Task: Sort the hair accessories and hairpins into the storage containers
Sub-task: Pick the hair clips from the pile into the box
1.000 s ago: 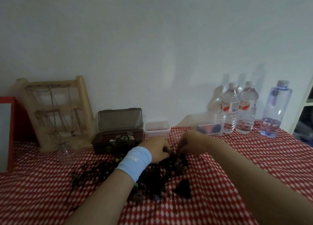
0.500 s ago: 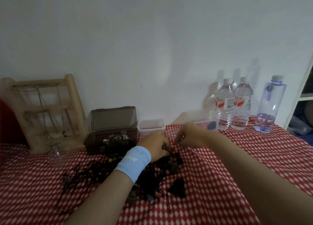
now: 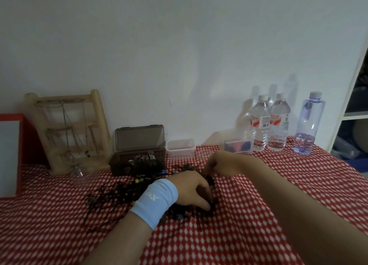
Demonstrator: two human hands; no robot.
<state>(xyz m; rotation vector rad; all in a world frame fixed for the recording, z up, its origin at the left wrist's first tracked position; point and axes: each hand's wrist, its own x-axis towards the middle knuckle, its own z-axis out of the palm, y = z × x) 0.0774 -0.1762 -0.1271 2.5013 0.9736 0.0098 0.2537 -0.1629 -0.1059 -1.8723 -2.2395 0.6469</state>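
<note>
A tangled pile of dark hair accessories and hairpins (image 3: pixel 119 197) lies on the red-and-white cloth, with a few small coloured pieces in it. My left hand (image 3: pixel 192 189), with a light-blue wristband, lies over the pile's right side, fingers curled down on a dark accessory (image 3: pixel 212 207). My right hand (image 3: pixel 221 164) is just beyond it, fingertips pinched on a dark piece (image 3: pixel 209 178) at the pile's far edge. A brown box (image 3: pixel 139 165) with its lid up holds small clips. A small clear tub (image 3: pixel 180 148) and a clear container (image 3: pixel 238 145) stand behind.
A wooden rack (image 3: pixel 71 131) with hanging chains leans on the wall at the left, beside a red-framed board (image 3: pixel 10 155). Three water bottles (image 3: pixel 278 123) stand at the back right. A white shelf unit (image 3: pixel 354 113) borders the table's right side.
My left hand has slid nearer and to the right, onto the pile's near right edge. My right hand stays pinched at the far edge. The view has shifted a little.
</note>
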